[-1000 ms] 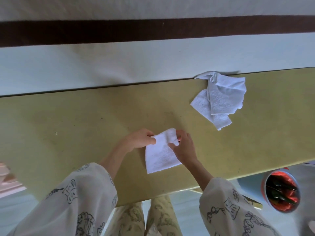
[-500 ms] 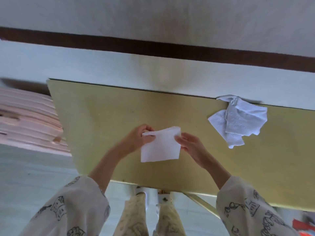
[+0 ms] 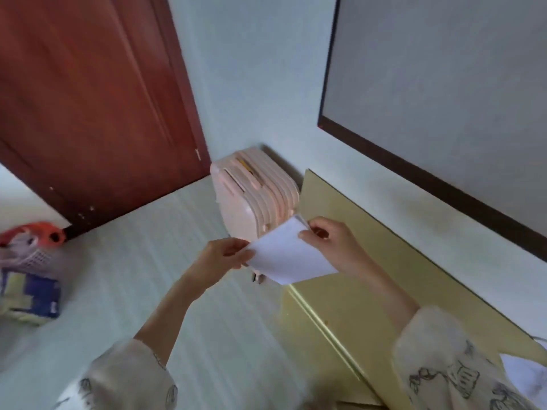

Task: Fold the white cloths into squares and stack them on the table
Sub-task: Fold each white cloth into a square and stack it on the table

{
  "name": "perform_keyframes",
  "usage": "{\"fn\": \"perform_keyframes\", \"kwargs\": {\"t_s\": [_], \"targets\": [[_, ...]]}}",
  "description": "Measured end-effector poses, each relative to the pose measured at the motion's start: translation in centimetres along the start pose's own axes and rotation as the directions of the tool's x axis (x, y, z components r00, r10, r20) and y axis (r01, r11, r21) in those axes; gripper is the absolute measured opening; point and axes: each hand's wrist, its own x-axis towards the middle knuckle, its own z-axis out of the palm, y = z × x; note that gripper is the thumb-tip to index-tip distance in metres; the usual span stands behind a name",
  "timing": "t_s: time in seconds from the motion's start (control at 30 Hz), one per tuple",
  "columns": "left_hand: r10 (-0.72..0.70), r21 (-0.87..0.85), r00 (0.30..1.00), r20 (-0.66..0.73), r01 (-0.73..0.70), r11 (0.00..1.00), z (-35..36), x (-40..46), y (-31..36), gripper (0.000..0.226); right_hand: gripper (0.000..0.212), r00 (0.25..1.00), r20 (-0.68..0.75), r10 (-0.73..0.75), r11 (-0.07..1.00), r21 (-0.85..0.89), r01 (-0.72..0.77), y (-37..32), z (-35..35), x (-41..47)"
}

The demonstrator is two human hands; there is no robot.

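- Both hands are pinching the folded white cloth [image 3: 288, 255]: left hand [image 3: 225, 257] gripping its left edge, right hand [image 3: 334, 247] its top corner
- Cloth is hanging in air over the table [image 3: 370, 261] end
- Table lying to the right, so right hand is nearer for set-down

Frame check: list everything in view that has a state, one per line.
Folded cloth: held in the air at the table's end.
Left hand: pinches the cloth's left edge.
Right hand: pinches its upper corner.
Loose cloths: unfolded, on the table.
Door: closed.
Suitcase: upright, closed.
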Motion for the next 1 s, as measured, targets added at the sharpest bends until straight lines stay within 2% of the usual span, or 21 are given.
{"fn": "perform_keyframes", "kwargs": {"t_s": [0.1,0.2,0.37,0.5,0.7,0.87,1.0], "targets": [[-0.021,-0.047,0.98,-0.197,0.012,0.999,-8.3,-6.2,-2.2,0.01,0.033,0.973,0.136,-0.185,0.981,-0.037,0.191,-7.7,7.2,0.9],[-0.051,-0.067,0.922,-0.385,0.027,0.997,-16.7,-13.8,-5.6,0.011,0.031,0.906,0.266,-0.329,0.937,-0.03,0.349,-15.3,15.8,0.3],[-0.087,-0.072,0.784,-0.615,0.054,0.996,-30.6,-28.5,-12.6,0.02,0.02,0.753,0.426,-0.501,0.839,0.025,0.543,-26.9,31.2,-2.8],[-0.093,-0.055,0.632,-0.769,0.079,0.995,-38.8,-38.6,-16.6,0.018,0.018,0.623,0.52,-0.584,0.748,0.046,0.662,-34.5,42.5,-5.0],[-0.162,-0.107,0.46,-0.873,0.144,0.984,-48.1,-47.8,-21.4,0.016,0.025,0.433,0.639,-0.636,0.652,0.144,0.744,-44.1,56.9,-7.2],[-0.189,-0.119,0.38,-0.905,0.202,0.972,-56.9,-51.2,-25.9,0.02,0.027,0.302,0.694,-0.654,0.597,0.228,0.769,-50.5,68.7,-6.6],[-0.191,-0.119,0.326,-0.926,0.229,0.966,-65.1,-52.6,-28.5,0.011,0.026,0.217,0.719,-0.661,0.582,0.308,0.753,-55.5,78.0,-5.7]]}}
